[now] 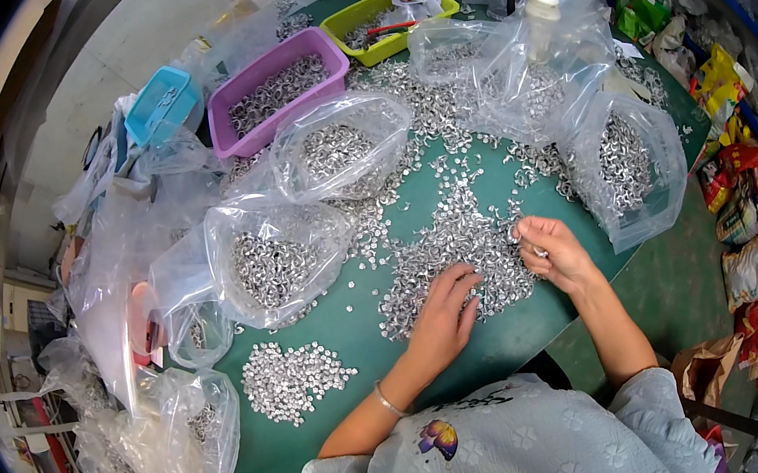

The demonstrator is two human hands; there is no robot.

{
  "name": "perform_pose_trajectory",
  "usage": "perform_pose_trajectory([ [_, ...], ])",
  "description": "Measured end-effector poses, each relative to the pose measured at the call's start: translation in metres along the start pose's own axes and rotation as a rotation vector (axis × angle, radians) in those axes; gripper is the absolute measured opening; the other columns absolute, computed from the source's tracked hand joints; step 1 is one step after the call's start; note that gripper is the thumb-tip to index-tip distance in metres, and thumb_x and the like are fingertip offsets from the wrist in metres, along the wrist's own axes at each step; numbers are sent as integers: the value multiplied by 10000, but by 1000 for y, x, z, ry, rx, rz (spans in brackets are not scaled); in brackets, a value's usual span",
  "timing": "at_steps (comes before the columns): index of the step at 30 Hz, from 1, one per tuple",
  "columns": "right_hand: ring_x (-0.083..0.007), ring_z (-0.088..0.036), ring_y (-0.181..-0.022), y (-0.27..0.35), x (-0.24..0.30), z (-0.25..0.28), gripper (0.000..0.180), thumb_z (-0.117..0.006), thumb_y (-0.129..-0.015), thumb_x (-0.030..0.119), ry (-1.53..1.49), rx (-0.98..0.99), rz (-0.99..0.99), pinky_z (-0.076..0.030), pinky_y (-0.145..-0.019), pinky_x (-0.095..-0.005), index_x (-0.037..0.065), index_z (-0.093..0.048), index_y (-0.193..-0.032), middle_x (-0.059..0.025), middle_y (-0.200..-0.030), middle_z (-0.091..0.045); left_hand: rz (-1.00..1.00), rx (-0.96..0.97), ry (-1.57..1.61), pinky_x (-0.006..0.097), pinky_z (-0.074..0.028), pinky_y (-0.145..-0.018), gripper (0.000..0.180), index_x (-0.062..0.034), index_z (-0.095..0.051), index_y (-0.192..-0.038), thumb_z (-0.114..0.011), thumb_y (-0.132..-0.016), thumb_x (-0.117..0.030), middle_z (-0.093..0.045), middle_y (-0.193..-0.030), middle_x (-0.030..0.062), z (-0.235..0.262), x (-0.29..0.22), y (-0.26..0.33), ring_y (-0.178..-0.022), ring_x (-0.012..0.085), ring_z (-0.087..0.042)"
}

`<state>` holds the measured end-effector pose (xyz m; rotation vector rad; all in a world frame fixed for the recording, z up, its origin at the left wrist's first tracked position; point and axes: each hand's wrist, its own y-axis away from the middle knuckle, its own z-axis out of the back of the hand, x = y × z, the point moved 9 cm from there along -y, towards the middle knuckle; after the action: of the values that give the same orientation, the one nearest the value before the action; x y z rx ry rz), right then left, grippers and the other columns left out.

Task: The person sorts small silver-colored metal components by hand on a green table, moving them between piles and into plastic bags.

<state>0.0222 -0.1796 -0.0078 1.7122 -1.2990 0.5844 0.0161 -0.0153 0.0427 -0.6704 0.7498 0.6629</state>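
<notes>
A broad pile of small curved silvery metal pieces (pixel 430 263) lies on the green tabletop (pixel 354 335) in front of me. My left hand (pixel 446 312) rests on the near side of this pile, its fingers stretched over the pieces and nothing visibly gripped. At the pile's right edge, my right hand (pixel 553 252) is closed in a pinch, with a bit of silvery metal showing at the fingers. A smaller, separate heap of the same sort of pieces (pixel 293 380) sits to the left of my left forearm.
Clear plastic bags holding metal pieces stand around the pile, one at left (pixel 326 234) and one at right (pixel 665 194). Farther back are a purple tub (pixel 221 128), a yellow-green tub (pixel 337 27), a blue basket (pixel 139 124) and a white bottle (pixel 543 9). Shelving with packages (pixel 747 198) borders the right.
</notes>
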Motion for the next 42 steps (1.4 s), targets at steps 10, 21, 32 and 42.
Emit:
perform_pose_trajectory([
  [10,-21,-335,-448,14,-28,-30,186,-532,-926,190,77,36,-51,-248,-403,-175,27,-591,-857,60,-570,-439,348,-125,767,234,-465,-718,331,11,-506,-1181,-569,-856,20,-587,-969,66,-24,26,-3,-847,107,-552],
  [21,-32,-370,-500,27,-19,-12,169,-530,-925,161,349,-91,-13,-287,-425,-193,4,-593,-928,55,-602,-442,570,-11,998,221,-460,-618,191,25,-567,-1077,-518,-909,-53,-620,-799,57,-46,48,17,-656,89,-550],
  [32,-134,-531,-541,27,-51,-35,123,-526,-894,36,190,110,50,-397,-428,-217,-37,-555,-988,-60,-699,-541,563,-141,1184,249,-494,-707,216,-16,-576,-1098,-455,-926,-66,-614,-927,61,-36,58,48,-784,104,-575],
  [42,-91,-576,-670,15,-60,-97,121,-560,-865,1,348,143,87,-446,-571,-176,-32,-580,-980,-63,-837,-627,690,-426,1873,369,-373,-1046,364,94,-436,-1224,-474,-901,-69,-499,-1250,184,-21,44,96,-1184,286,-489],
])
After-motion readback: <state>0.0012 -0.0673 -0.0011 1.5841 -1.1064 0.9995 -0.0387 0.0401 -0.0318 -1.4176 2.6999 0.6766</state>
